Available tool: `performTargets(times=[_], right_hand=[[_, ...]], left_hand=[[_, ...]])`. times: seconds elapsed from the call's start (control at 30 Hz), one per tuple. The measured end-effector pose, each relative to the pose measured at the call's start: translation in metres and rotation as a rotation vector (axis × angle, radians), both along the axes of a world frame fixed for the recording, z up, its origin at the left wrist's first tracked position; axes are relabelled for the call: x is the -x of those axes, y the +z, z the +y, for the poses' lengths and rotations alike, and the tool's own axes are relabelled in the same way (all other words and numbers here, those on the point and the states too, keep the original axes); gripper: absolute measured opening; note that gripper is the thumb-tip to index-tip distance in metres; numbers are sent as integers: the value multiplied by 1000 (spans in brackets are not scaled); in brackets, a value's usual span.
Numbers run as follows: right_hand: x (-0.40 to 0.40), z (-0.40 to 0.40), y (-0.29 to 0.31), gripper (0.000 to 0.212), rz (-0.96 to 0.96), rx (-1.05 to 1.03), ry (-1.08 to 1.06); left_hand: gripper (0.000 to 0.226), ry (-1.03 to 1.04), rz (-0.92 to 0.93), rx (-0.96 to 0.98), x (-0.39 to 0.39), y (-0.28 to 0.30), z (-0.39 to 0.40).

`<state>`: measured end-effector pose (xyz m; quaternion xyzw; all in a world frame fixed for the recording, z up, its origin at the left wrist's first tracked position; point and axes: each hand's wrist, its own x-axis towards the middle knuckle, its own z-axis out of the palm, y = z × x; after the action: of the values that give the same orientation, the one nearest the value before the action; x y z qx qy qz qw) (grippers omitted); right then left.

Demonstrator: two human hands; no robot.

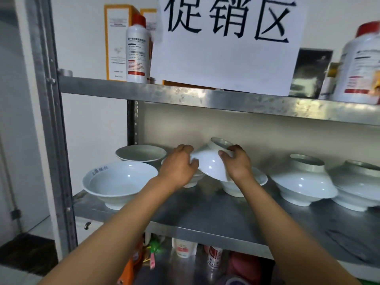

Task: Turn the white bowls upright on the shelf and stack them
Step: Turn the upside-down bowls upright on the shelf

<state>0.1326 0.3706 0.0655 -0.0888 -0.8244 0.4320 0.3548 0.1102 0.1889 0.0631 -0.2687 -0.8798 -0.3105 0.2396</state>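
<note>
Both hands hold one white bowl [211, 161] tilted, foot up, above the metal shelf [205, 212]: I see my left hand [178, 167] gripping its rim, my right hand [236, 161] pinching its foot, over an upright bowl [236, 187].

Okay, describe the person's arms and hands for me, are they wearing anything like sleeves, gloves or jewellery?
Both forearms are bare as far as the picture shows, with no sleeves in view. The left hand and right hand have no gloves. No watch, bracelet or ring is visible on either wrist or on the fingers that show.
</note>
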Motion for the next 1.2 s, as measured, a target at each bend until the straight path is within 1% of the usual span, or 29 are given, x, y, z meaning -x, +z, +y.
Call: performTargets(times=[0.07, 0.13, 0.2, 0.23, 0.27, 0.33, 0.43, 0.47, 0.5, 0.57, 0.63, 0.7, 0.77, 0.83, 0.93, 1.0, 1.03, 1.07, 1.1, 1.2], right_hand=[[-10, -3, 3, 23, 54, 77, 10], [-19, -7, 1, 27, 66, 172, 2], [-24, -10, -4, 24, 94, 271, 23], [-26, -10, -7, 24, 113, 322, 43], [-29, -12, -10, 25, 134, 365, 62], [-35, -16, -16, 24, 164, 448, 110], [-45, -22, -30, 18, 154, 610, 180], [-50, -24, -34, 19, 135, 666, 193], [-53, -25, -36, 20, 112, 714, 212], [-60, -23, -43, 26, 48, 795, 272], [-66, -22, -51, 36, -15, 846, 353], [-73, -22, -57, 48, -54, 857, 418], [-79, -23, -60, 49, -80, 839, 475], [-86, -25, -60, 45, -128, 791, 528], [-100, -19, -59, 41, -280, 645, 581], [-111, -6, -52, 41, -420, 549, 612], [-115, 2, -46, 41, -475, 511, 600], [-116, 9, -40, 38, -495, 485, 554], [-115, 15, -35, 32, -475, 474, 479], [-108, 24, -21, 12, -308, 457, 253]], left_hand=[[48, 12, -143, -165, -7, 5, 1], [54, 11, -333, -323, -14, 10, 3], [63, -52, -540, -475, -20, 12, 5], [66, -93, -618, -545, -25, 14, 6], [65, -122, -658, -595, -31, 15, 8], [52, -162, -639, -650, -39, 18, 12], [14, -245, -510, -693, -62, 24, 19], [9, -263, -490, -700, -69, 27, 20], [9, -275, -490, -709, -73, 30, 21], [15, -277, -535, -710, -79, 33, 23], [22, -301, -582, -724, -86, 37, 23], [22, -331, -562, -682, -92, 38, 25], [20, -324, -514, -626, -96, 39, 27], [23, -286, -473, -568, -97, 40, 25], [30, -152, -364, -413, -93, 41, 20], [22, -67, -269, -263, -97, 39, 14], [20, -34, -218, -193, -100, 36, 11], [23, -13, -158, -125, -102, 32, 8], [29, -4, -90, -62, -105, 28, 5], [47, -37, 129, 113, -108, 13, -5]])
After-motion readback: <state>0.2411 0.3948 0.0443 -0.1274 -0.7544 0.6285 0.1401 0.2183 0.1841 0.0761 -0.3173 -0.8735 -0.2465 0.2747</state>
